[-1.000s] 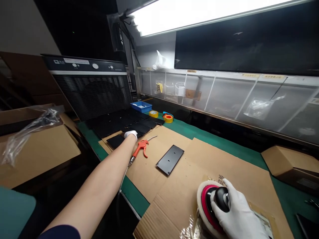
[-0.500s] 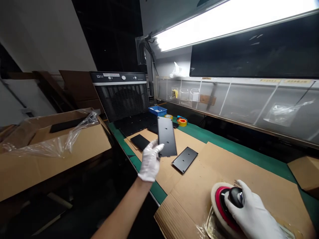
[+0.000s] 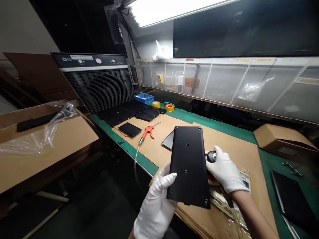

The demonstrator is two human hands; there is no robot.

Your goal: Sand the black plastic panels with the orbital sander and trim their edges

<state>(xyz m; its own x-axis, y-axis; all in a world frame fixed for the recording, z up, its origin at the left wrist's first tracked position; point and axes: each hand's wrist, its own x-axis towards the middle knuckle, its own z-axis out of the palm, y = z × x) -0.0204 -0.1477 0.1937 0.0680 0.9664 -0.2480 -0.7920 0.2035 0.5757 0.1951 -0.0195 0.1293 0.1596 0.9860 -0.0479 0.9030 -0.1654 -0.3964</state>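
My left hand (image 3: 156, 205), in a white glove, is closed on the lower left edge of a black rectangular plate (image 3: 189, 166) with small holes, held upright close to me. Behind the plate, my gloved right hand (image 3: 224, 171) grips the black knob of a polishing tool (image 3: 211, 156); its red and white pad is mostly hidden by the plate. The tool rests on brown cardboard (image 3: 231, 149) that covers the green bench. A second black plate (image 3: 168, 141) lies flat on the cardboard just beyond, partly covered by the held one.
An orange air blow gun (image 3: 146, 132) with a hose lies on the cardboard. Several black plates (image 3: 129, 114) lie before a dark louvred machine (image 3: 97, 83). Tape rolls (image 3: 169, 107), a blue tray (image 3: 144, 98), a cardboard box (image 3: 281, 141) at right, and boxes with plastic film (image 3: 45, 132) at left.
My left hand picked a black plate from the far pile and brought it close in front of me. My right hand stayed on the polishing tool's knob.
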